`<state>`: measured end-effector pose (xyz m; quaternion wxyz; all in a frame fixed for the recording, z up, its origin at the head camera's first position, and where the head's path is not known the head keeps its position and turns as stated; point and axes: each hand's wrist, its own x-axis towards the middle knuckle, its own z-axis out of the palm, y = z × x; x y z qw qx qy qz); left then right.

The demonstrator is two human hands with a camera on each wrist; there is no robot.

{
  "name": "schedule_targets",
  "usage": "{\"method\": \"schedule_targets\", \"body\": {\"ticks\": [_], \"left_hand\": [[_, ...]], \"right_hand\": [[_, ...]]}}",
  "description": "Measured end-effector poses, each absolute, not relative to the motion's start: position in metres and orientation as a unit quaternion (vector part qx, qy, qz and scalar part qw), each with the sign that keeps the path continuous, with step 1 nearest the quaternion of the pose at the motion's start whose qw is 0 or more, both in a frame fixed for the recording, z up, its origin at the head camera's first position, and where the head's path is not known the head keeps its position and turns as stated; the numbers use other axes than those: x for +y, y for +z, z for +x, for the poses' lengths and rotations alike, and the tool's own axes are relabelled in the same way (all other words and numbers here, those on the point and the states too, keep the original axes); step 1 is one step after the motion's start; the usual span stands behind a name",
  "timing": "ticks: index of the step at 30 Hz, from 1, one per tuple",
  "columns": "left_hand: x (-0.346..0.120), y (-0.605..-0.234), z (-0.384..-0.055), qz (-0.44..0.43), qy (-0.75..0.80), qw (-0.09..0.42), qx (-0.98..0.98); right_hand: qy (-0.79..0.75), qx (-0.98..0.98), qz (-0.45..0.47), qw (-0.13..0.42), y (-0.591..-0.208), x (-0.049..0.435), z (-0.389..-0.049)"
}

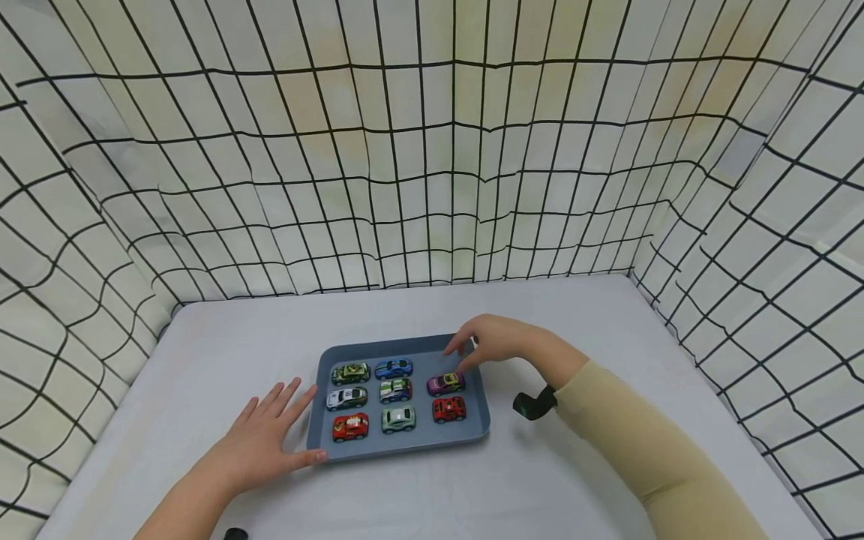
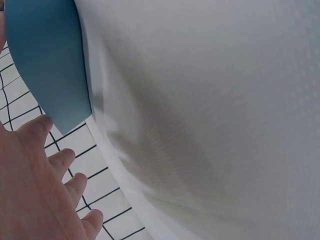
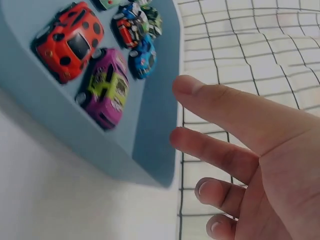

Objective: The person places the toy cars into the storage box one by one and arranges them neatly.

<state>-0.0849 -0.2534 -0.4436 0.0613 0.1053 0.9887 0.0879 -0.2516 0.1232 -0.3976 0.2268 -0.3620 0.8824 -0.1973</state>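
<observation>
A blue-grey tray (image 1: 418, 444) lies on the white table with several small toy cars in loose rows. My left hand (image 1: 259, 439) is spread flat at the tray's left side, thumb and fingertips right at the rim. Over the back right corner reaches my right hand (image 1: 496, 341), its fingers loosely bent and nothing between them. Nearest to it is a purple and yellow toy car (image 3: 106, 90), with a red, black-spotted toy car (image 3: 70, 42) beside that. A blue toy car (image 1: 394, 367) stands farther left in the back row.
White cloth walls with a black grid (image 1: 432, 180) enclose the table (image 1: 236, 337) at the back and sides. A black wrist device (image 1: 535, 405) juts out below my right wrist. The tray's raised rim runs all round the cars.
</observation>
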Motion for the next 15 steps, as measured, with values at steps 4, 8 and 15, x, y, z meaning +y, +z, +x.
{"method": "schedule_targets", "body": {"ticks": [4,8,15], "left_hand": [[-0.254,-0.444,-0.085,0.106,0.087,0.062,0.989],[-0.254,-0.444,-0.086,0.106,0.088,0.062,0.989],[-0.253,-0.444,-0.086,0.106,0.086,0.059,0.989]], "right_hand": [[-0.217,0.882,-0.354,0.223,-0.394,0.138,-0.253],[-0.222,0.892,-0.326,0.222,-0.395,0.156,-0.252],[-0.224,0.904,-0.288,0.222,-0.401,0.197,-0.251]]}}
